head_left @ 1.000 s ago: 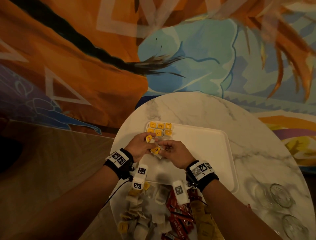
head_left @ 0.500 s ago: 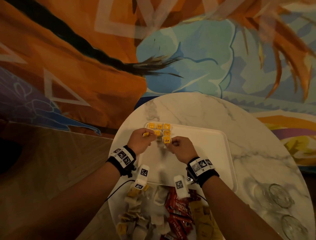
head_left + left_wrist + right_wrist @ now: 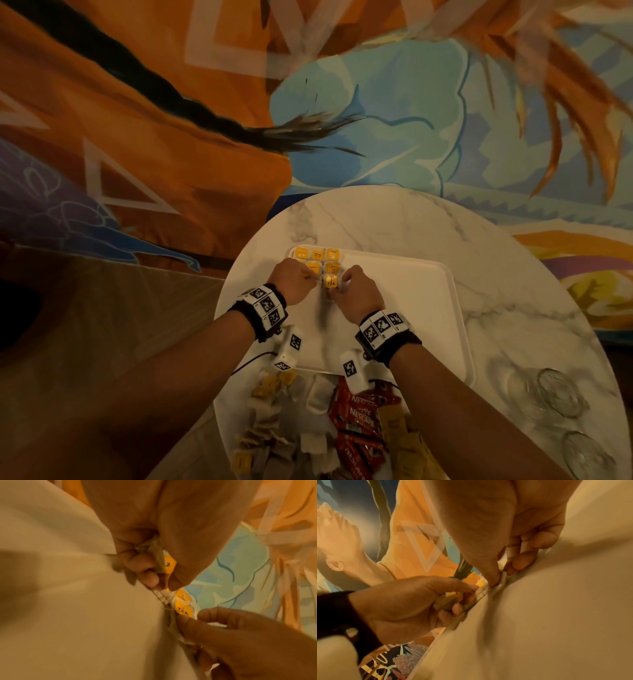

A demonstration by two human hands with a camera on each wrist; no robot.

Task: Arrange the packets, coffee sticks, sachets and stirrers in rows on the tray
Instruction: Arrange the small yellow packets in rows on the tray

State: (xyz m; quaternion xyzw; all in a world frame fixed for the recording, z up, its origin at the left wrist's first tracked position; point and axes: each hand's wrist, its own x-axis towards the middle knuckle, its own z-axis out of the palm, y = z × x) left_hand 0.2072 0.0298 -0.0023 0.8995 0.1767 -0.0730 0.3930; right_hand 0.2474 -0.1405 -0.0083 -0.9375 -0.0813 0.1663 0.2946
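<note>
A round worktop (image 3: pixel 394 219) of pale veined marble carries a smooth white tray (image 3: pixel 411 308), rectangular with rounded corners and a low raised rim. In the tray's far left corner lie small tea sachets (image 3: pixel 317 255), soft whitish pouches each topped by a glossy yellow tag; they sit in short rows side by side, tags facing up. The nearest one, the front sachet (image 3: pixel 331 281), shows the word "TEA" in dark letters on its tag.

The right hand (image 3: pixel 359 296) pinches the edge of that front sachet between thumb and curled fingers (image 3: pixel 494 580), pressing it flat onto the tray just behind the row. The left hand (image 3: pixel 294 281) rests just beside it, its fingers (image 3: pixel 145 563) curled round a bunched sachet (image 3: pixel 169 564) whose yellow tag peeks out at the thumb; its writing is too blurred to read.

On the near edge of the worktop lies a loose heap: crumpled pale tea bags (image 3: pixel 274 421) with yellow tags, and slim red coffee sticks (image 3: pixel 359 411) printed "NESCAFE", their long axes running mostly across the view or at a slant. Tan paper packets (image 3: pixel 397 425) lie to the right of them. Clear glasses (image 3: pixel 558 394) stand at the worktop's right side.
</note>
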